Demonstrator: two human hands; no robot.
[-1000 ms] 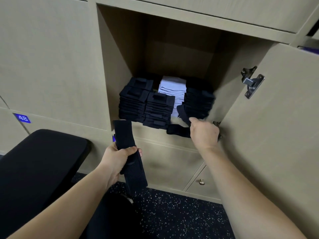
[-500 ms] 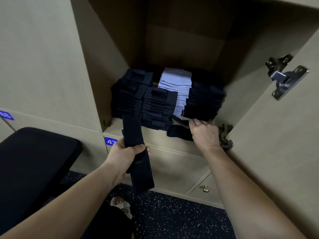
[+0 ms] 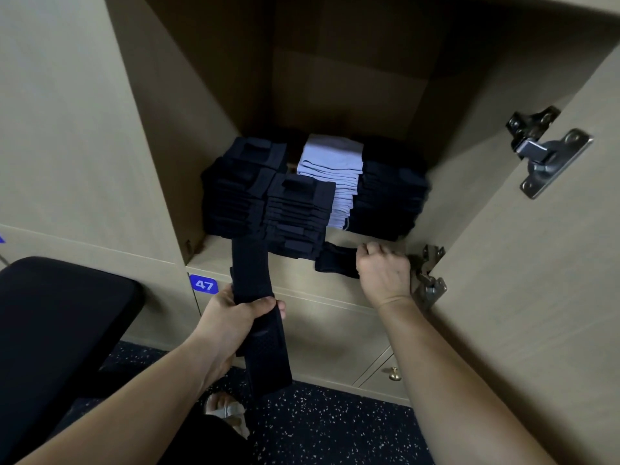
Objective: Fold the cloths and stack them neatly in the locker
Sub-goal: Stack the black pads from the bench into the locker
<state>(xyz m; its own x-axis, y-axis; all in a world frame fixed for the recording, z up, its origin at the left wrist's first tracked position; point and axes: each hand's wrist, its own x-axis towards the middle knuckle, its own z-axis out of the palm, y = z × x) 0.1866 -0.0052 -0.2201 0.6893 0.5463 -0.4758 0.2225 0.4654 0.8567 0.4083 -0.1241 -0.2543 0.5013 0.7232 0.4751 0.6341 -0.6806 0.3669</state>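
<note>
Black cloth [image 3: 337,261] now perhaps deeper in right hand [image 3: 384,275].

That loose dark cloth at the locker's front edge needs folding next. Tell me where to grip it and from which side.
Grip the loose dark cloth by its right end, coming from the front right, where the right hand is. It lies flat on the front lip of the locker; the dark stacks crowd its left end and back.

Navy folded cloths [image 3: 295,219], pale lilac stack [image 3: 339,176], beige locker [image 3: 335,78], blue tag [image 3: 203,284], speckled dark floor [image 3: 335,427]
</note>
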